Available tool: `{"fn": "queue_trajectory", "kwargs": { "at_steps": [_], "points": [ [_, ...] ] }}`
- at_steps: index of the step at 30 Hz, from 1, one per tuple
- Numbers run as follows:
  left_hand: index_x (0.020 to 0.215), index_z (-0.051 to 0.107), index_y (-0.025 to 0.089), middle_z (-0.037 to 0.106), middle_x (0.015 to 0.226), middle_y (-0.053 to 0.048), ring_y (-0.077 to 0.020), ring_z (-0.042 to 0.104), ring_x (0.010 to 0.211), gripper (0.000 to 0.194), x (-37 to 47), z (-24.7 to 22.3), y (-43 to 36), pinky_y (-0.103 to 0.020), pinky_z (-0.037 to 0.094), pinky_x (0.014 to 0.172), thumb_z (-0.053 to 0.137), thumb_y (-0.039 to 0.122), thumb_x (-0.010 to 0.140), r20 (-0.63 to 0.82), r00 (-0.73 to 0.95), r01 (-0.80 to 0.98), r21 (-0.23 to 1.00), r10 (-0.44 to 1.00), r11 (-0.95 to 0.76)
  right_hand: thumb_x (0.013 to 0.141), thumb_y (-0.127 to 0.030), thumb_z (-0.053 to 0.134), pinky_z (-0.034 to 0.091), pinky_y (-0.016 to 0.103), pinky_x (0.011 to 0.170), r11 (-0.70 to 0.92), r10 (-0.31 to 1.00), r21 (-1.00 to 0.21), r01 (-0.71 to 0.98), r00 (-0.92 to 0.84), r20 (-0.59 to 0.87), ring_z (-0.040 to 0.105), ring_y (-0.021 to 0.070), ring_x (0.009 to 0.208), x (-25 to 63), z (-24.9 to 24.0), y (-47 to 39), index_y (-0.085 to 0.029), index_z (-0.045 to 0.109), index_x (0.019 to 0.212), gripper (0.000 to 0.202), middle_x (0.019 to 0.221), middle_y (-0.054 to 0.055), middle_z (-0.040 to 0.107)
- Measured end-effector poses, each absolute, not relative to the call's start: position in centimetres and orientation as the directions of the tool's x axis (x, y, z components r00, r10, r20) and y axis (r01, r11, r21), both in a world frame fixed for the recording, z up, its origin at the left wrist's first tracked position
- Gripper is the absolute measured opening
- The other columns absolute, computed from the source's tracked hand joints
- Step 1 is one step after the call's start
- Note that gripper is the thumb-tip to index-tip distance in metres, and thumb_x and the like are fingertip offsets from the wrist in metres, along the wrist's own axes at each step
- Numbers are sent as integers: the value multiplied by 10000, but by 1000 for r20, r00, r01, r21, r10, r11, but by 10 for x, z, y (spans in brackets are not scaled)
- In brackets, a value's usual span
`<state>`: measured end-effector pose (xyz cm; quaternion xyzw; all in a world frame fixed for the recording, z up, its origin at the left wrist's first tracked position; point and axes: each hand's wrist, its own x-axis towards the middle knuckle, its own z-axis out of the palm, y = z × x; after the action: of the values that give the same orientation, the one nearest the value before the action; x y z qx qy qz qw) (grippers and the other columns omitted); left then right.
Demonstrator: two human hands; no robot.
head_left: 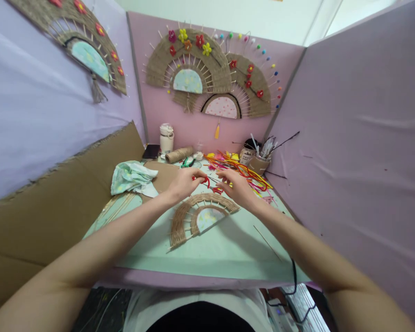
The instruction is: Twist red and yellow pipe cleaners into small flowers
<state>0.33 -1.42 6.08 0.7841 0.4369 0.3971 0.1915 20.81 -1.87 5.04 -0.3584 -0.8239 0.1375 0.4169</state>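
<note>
My left hand (pixel 187 182) is closed in a pinch on a bent red pipe cleaner (pixel 206 180), which curls out past the fingertips. To its right, my right hand (pixel 235 186) is raised with thumb and fingers slightly apart, and I see nothing held in it. Just below both hands lies a small fan (pixel 182 220) of brown twine woven over thin sticks, with a pale green patterned half-round centre (pixel 207 218). Between the hands, on the table, a pair of red-handled scissors (pixel 217 189) is partly visible.
Orange, red and yellow pipe cleaners (pixel 252 175) are heaped at the back right beside cups of sticks (pixel 259 163). A twine roll (pixel 179 155), a white bottle (pixel 166 138) and green cloth (pixel 131 177) stand left. A loose stick (pixel 267 242) lies front right. Decorated fans (pixel 190 57) hang behind.
</note>
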Motion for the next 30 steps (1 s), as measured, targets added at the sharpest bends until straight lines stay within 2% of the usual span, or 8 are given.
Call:
{"fn": "queue_trajectory", "kwargs": {
  "at_steps": [2,4,7,9,14,18,22,30],
  "points": [
    [793,690,194,711,825,-29,-169,622,813,121,2,52,-14,-350,412,838,577,236,790,684,307,576,420,662,-701,788,-405,599,411,282,661,411,902,-874,258,-253,350,522,150,716,202,39,-17,-179,616,856,237,803,42,608],
    [836,672,203,710,835,-23,-155,619,819,135,2,43,-16,-363,385,874,541,237,832,797,357,581,218,487,-784,784,-444,592,393,240,597,23,952,-997,-79,-304,46,512,115,637,194,31,-19,-167,613,799,279,730,24,600],
    [872,649,206,706,857,-23,-143,620,830,119,1,33,-19,-362,369,882,533,207,843,866,394,580,27,309,-814,801,-479,563,381,206,554,-435,840,-810,-394,-501,-208,515,92,597,181,24,-29,-149,595,731,339,663,15,582],
    [898,637,212,705,875,-20,-144,621,852,115,-1,31,-20,-363,360,888,544,185,836,878,420,570,-58,230,-819,816,-505,528,374,201,525,-575,774,-679,-457,-573,-270,497,85,553,172,21,-37,-139,577,692,389,615,9,562],
    [957,614,222,704,915,-22,-151,618,903,157,-7,26,-20,-368,344,901,534,161,836,874,464,557,-160,145,-815,798,-551,524,295,183,430,-671,716,-552,-496,-626,-309,393,63,446,158,13,-52,-130,550,623,457,516,-18,484],
    [984,610,218,703,938,-31,-157,614,920,176,-9,21,-21,-377,338,908,518,167,844,857,493,555,-175,152,-813,808,-417,578,285,168,405,-610,787,-500,-615,-540,-296,381,47,433,150,12,-53,-129,565,653,328,529,-25,502],
    [989,623,232,699,967,-39,-169,605,959,196,-9,19,-25,-391,330,928,478,192,864,815,519,573,-110,256,-812,820,-303,582,282,142,380,-554,832,-433,-711,-475,-286,376,35,429,146,13,-49,-144,548,665,224,551,-30,510],
    [990,633,234,697,979,-46,-173,606,960,197,-12,15,-27,-396,336,935,485,212,862,791,541,519,-48,285,-853,776,-216,609,288,124,374,-491,866,-545,-680,-451,-216,379,30,436,148,8,-46,-158,511,673,154,563,-36,503]
  ]
}}
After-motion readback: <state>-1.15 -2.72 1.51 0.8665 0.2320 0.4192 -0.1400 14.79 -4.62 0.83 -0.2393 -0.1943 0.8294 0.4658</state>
